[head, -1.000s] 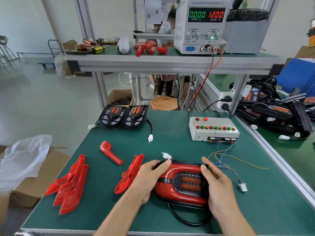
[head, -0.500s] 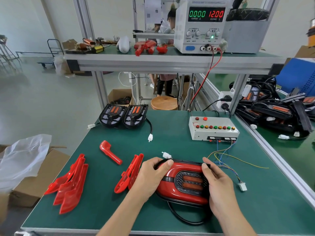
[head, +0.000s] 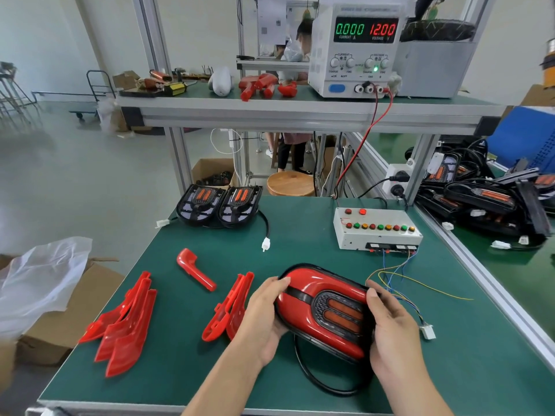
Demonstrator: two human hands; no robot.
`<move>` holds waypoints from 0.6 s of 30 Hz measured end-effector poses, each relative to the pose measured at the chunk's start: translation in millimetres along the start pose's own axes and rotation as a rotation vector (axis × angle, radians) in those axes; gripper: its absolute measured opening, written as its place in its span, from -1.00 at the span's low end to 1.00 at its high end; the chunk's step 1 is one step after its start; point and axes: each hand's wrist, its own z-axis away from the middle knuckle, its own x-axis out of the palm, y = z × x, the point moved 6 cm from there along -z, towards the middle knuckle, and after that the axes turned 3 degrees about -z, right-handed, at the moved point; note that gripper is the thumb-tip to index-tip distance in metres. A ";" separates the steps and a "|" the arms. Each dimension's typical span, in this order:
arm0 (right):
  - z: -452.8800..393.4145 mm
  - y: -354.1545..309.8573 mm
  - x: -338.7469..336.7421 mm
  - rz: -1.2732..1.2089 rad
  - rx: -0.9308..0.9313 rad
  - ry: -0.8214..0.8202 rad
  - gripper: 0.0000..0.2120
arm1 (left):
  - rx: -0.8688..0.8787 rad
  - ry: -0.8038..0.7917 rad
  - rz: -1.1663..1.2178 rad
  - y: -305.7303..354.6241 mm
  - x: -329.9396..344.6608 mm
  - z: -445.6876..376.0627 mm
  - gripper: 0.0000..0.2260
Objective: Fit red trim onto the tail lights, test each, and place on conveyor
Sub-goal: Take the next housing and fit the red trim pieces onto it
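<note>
Both hands hold one tail light near the front of the green bench. The left hand grips its left end, with the thumb on top of the red trim. The right hand grips its right end, thumb on the top edge. The light is tilted, with its far side up. Its red trim is on, wrapped around a dark middle with two orange strips. A black cable loops out from under it.

To the left lie loose red trim pieces: a pile near the bench's left edge, another pile just beside the left hand, and a single piece behind them. Two black tail lights with no trim sit at the back. A white box with buttons sits at the back right, with thin wires coming from it. On the shelf above, a power box reads 0.000 and 12.00.
</note>
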 end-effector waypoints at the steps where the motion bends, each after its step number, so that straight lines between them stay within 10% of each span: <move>1: 3.0 0.9 0.5 0.009 -0.009 0.000 -0.83 | -0.004 0.024 0.018 1.8 0.8 -1.0 -0.83; 14: 25.3 5.0 -3.7 0.135 0.023 -0.038 -0.89 | 0.054 -0.017 -0.061 20.3 0.1 -3.6 -0.76; 18: 21.2 -9.6 -7.9 0.603 -0.169 -0.032 -0.89 | 0.044 -0.025 -0.079 21.8 -2.2 -2.8 -0.76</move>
